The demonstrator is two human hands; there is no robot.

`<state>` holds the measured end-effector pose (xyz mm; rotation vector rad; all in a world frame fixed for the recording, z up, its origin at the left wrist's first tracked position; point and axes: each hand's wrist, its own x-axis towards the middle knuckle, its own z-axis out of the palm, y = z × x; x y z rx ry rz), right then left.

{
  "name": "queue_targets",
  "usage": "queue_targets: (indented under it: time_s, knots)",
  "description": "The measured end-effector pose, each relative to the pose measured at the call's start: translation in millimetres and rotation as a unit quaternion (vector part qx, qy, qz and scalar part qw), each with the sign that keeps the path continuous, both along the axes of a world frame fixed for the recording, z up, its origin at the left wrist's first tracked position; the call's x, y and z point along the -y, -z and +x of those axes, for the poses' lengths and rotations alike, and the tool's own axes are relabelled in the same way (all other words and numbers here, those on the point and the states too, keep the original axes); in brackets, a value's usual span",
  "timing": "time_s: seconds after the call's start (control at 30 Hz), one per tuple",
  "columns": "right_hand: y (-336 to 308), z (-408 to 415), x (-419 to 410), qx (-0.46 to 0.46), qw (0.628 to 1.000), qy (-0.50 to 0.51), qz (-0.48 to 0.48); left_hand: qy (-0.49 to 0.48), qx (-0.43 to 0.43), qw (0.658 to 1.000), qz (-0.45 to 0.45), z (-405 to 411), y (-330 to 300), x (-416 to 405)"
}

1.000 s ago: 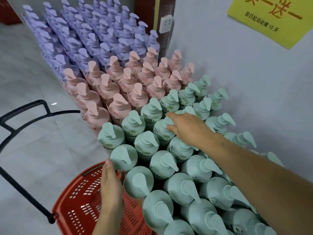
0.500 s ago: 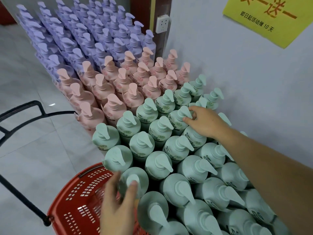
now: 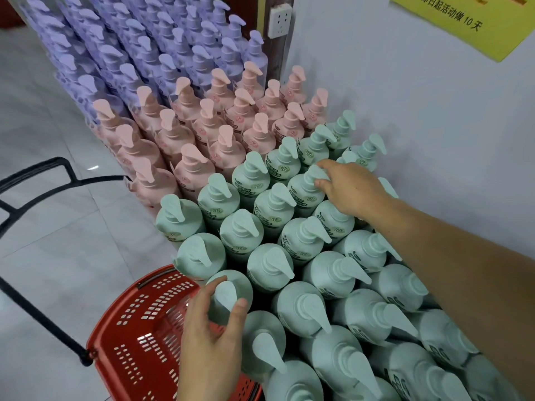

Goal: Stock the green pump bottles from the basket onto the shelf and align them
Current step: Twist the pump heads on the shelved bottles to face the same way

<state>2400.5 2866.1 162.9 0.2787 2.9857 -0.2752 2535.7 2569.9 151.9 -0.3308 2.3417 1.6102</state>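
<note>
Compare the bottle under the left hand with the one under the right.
The left hand pinches its bottle's pump at the front edge by the basket; the right hand touches its bottle deeper in, nearer the wall. Left's label is hidden, right's shows. Both are green and upright.

— Beyond the green ones? Pink pump bottles (image 3: 220, 131), then purple pump bottles (image 3: 150, 47) farther back.
— And on the wall? White socket (image 3: 279, 20), yellow notice (image 3: 474, 21), above pale floor tiles (image 3: 43, 227).
</note>
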Motion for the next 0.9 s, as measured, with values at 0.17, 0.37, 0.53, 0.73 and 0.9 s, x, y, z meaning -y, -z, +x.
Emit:
queue_targets:
  time_s: [0.17,0.37,0.53,0.73,0.9]
  knots:
    - [-3.6,17.0,0.0,-0.029,0.999,0.020,-0.039,0.000,-0.011,1.000,-0.002,0.4,1.1,0.5]
    - [-0.1,25.5,2.5,-0.052,0.997,0.057,-0.020,-0.001,-0.010,1.000,0.004,3.2,2.2,1.0]
    - [-2.6,19.4,7.3,-0.039,0.995,0.090,0.019,-0.014,-0.008,1.000,0.010,4.0,1.9,-1.4]
    - [-4.4,22.1,6.3,-0.034,0.996,0.084,-0.016,-0.019,-0.009,1.000,0.010,5.3,0.7,-1.2]
    - [-18.4,34.7,-34.8,-0.187,0.940,0.223,-0.179,-0.009,-0.019,1.000,0.011,3.5,-0.4,0.2]
